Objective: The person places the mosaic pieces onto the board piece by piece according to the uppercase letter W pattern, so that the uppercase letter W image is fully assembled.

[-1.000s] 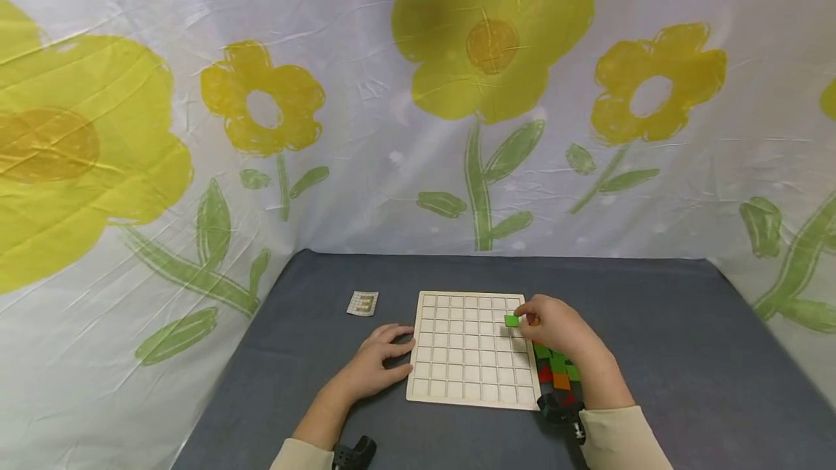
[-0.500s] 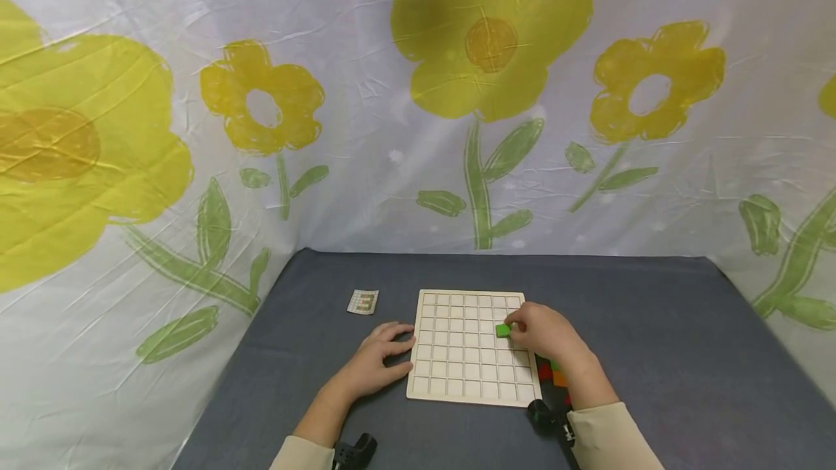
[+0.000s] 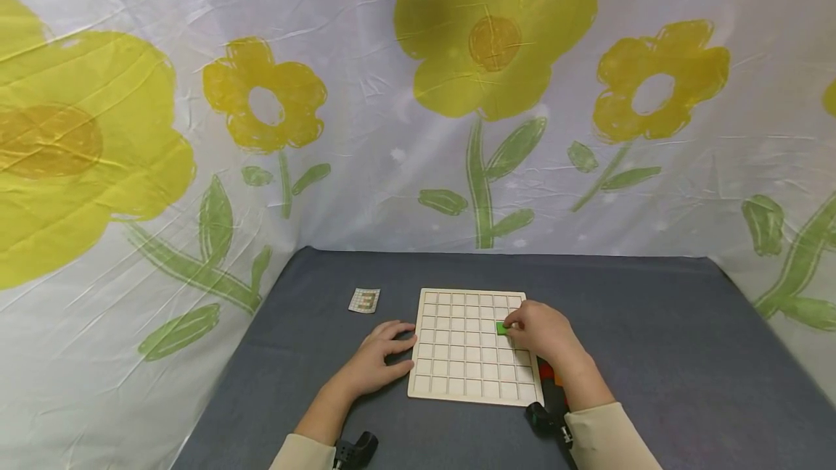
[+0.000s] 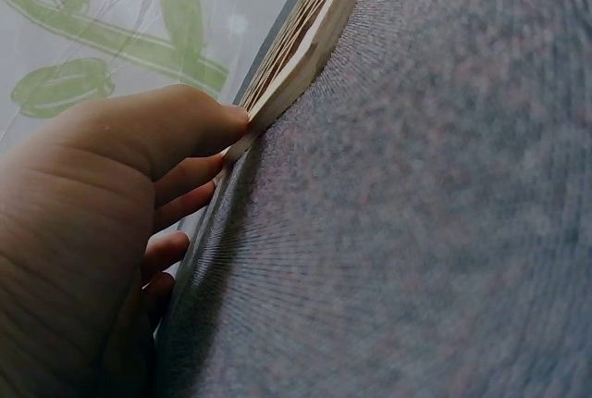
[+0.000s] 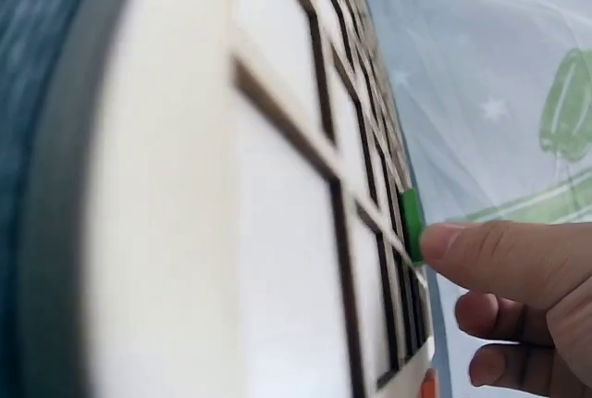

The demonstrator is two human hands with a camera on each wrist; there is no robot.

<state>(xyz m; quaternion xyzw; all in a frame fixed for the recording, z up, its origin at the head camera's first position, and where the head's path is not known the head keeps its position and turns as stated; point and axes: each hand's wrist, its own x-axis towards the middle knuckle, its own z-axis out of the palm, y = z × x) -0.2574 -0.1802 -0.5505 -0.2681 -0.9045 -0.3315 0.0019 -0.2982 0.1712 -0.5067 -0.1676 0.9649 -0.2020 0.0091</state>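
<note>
One dark surface (image 3: 640, 332) carries one pale gridded board (image 3: 457, 354). Your hands are apart: L hand (image 3: 374, 359), fingers loosely spread, rests against the board's L edge; R hand (image 3: 542, 328) pinches the green tile (image 3: 501, 328). The tile is at the grid, toward the board's far R part; whether it's fully seated, you can't tell here. For a good fit: brace w/ L, square the tile's sides to one cell, press flat, approx. centred, then release straight up w/o dragging.

White backdrop (image 3: 372, 114) with yellow flowers (image 3: 494, 43).
</note>
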